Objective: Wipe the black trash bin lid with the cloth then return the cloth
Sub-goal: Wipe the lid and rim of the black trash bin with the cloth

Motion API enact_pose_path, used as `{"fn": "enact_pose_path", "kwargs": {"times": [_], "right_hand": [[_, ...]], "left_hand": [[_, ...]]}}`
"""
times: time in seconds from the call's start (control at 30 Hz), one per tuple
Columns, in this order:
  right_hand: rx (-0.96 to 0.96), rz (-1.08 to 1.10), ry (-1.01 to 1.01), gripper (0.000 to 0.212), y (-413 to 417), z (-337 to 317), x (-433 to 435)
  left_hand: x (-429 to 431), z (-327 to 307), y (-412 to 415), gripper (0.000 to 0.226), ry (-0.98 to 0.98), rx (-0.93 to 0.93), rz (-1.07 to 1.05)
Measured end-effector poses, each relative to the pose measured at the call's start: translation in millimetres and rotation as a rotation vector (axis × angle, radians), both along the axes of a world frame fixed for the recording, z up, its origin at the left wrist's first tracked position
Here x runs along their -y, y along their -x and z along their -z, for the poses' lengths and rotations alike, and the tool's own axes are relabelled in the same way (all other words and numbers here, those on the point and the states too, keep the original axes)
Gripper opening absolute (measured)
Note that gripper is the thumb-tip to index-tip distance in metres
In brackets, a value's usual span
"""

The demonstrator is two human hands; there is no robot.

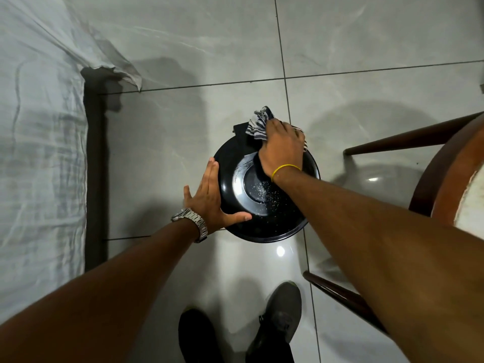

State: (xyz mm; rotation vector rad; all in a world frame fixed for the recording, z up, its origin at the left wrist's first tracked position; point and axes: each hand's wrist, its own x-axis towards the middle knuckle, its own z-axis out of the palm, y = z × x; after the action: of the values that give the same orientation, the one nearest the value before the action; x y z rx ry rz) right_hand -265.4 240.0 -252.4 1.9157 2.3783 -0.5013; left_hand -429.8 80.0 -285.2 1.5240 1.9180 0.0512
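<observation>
The round black trash bin lid [251, 205] sits on the bin on the tiled floor, seen from above, with pale specks scattered over its centre. My right hand [282, 150] presses a striped dark-and-white cloth [258, 125] onto the far edge of the lid, near the hinge block. The cloth bunches out past the fingers. My left hand [209, 197] lies flat against the lid's left rim, fingers straight and thumb resting on the near edge, holding nothing.
A bed with a white sheet [39, 153] and dark frame fills the left side. A wooden chair [445, 179] with dark legs stands at the right. My two shoes [277, 323] are on the glossy tiles just below the bin.
</observation>
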Motion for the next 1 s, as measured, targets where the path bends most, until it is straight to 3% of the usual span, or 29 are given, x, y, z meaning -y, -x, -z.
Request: {"fn": "enact_pose_path", "kwargs": {"times": [0.27, 0.7, 0.8, 1.0], "right_hand": [[-0.009, -0.119, 0.003, 0.066, -18, 4, 6], [-0.106, 0.464, -0.005, 0.077, -54, -8, 118], [-0.102, 0.385, -0.014, 0.088, -47, -7, 158], [-0.087, -0.005, 0.019, 0.091, -42, 4, 229]], "left_hand": [[1, 3, 2, 0.159, -0.002, 0.014, -0.004], [-18, 2, -2, 0.156, -0.067, 0.025, 0.155], [-21, 5, -3, 0.156, -0.064, 0.028, 0.16], [-19, 13, 0, 0.154, -0.032, 0.041, 0.22]]}}
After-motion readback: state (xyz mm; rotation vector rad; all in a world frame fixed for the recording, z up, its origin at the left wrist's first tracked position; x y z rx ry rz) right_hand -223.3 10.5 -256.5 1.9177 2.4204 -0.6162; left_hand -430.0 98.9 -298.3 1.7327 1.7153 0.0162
